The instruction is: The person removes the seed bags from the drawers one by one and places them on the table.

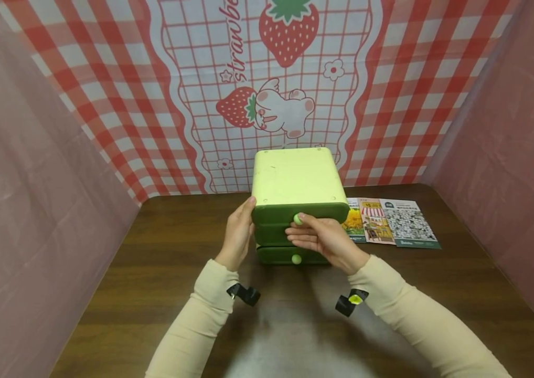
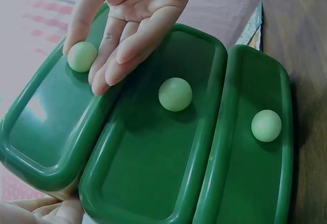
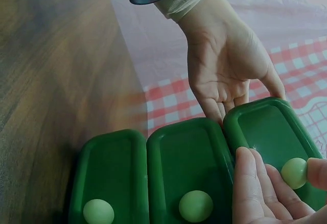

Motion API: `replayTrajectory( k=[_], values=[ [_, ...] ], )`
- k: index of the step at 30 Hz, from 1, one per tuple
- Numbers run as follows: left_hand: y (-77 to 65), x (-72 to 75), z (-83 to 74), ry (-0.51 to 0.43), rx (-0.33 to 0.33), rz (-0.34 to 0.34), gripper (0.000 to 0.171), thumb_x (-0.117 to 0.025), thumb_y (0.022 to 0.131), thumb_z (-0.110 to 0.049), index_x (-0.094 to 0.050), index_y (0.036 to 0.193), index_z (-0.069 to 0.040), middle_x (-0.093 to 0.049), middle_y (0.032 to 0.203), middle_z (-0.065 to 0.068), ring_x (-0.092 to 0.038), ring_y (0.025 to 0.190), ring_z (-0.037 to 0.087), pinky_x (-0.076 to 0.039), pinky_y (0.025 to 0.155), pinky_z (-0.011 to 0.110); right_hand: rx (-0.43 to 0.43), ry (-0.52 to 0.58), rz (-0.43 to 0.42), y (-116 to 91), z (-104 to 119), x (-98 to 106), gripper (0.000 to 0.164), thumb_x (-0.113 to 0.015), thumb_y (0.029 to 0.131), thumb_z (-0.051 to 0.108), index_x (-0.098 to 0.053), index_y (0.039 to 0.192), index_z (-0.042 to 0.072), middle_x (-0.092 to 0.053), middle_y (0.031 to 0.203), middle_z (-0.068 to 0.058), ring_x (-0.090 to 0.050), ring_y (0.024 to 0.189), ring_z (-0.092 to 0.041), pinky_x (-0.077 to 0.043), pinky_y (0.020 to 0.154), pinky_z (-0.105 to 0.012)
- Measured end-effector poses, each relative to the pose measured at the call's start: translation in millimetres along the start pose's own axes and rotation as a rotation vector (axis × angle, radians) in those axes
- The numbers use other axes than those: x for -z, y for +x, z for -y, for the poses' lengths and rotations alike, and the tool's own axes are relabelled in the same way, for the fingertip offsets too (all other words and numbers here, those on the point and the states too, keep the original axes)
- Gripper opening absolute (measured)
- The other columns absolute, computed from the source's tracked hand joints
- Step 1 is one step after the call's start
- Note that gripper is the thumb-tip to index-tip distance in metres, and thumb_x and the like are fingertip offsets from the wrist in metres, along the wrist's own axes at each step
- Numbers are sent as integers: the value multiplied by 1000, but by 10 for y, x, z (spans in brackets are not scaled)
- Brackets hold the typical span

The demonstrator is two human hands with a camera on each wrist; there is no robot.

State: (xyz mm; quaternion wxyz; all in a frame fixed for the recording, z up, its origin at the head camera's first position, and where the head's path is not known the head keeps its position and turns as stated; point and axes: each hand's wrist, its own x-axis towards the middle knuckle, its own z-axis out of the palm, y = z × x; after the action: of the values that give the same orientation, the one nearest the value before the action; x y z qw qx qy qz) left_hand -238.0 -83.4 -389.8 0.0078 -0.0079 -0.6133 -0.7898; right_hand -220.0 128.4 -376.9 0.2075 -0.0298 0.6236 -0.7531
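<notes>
A small three-drawer cabinet (image 1: 297, 176) with a pale yellow-green top and dark green fronts stands on the table. Each drawer front carries a round light-green knob. With the thumb on one side and fingers on the other, my right hand (image 1: 326, 239) pinches the knob of the top drawer (image 2: 51, 132). Its other fingers lie extended across the fronts. My left hand (image 1: 237, 231) rests against the cabinet's left side, thumb at the top front corner; its fingers are partly hidden behind the side. The middle knob (image 2: 175, 94) and bottom knob (image 1: 297, 259) are untouched.
Several printed booklets or packets (image 1: 392, 220) lie on the wooden table (image 1: 163, 283) to the right of the cabinet. A red-and-white checked cloth with strawberries (image 1: 288, 31) hangs behind. Pink curtains (image 1: 503, 152) stand at both sides.
</notes>
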Motion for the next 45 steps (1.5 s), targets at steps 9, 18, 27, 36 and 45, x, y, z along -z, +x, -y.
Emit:
replayTrajectory(
  k=[9, 18, 27, 36, 45],
  values=[
    [-3, -5, -1, 3, -5, -21, 63, -51, 101, -41, -39, 148, -1, -38, 156, 11, -36, 144, 28, -26, 122, 48, 16, -10, 10, 15, -13, 9, 63, -58, 98, 41, -52, 132, -11, -74, 108, -9, -72, 97, -16, -58, 91, -33],
    [-28, 4, 21, 79, 14, -20, 66, -49, 100, -49, -38, 150, -7, -36, 157, 6, -29, 148, 24, -24, 123, 51, 19, -52, -7, -7, -60, 36, 66, -57, 97, 46, -53, 132, -9, -75, 104, -6, -73, 95, -14, -56, 95, -37],
    [-32, 26, 32, 96, 9, -8, 66, -47, 101, -50, -36, 151, -8, -34, 159, 5, -25, 149, 24, -24, 123, 51, 30, -43, 31, -76, -236, 163, 69, -51, 99, 47, -49, 135, -12, -75, 103, -3, -72, 95, -14, -56, 96, -37],
    [-24, 29, 38, 96, 10, -10, 65, -47, 101, -48, -36, 151, -8, -34, 159, 5, -26, 149, 23, -24, 123, 50, 20, -81, 63, -9, -479, 294, 55, -56, 100, 33, -55, 129, -14, -76, 101, -5, -73, 95, -18, -58, 93, -38],
    [-21, 33, 50, 96, 13, -12, 66, -47, 101, -49, -36, 151, -8, -34, 159, 5, -25, 149, 24, -24, 122, 50, -20, -81, 7, 69, -605, 280, 53, -60, 98, 36, -60, 122, -12, -76, 97, -8, -74, 88, -15, -61, 82, -30]
  ],
)
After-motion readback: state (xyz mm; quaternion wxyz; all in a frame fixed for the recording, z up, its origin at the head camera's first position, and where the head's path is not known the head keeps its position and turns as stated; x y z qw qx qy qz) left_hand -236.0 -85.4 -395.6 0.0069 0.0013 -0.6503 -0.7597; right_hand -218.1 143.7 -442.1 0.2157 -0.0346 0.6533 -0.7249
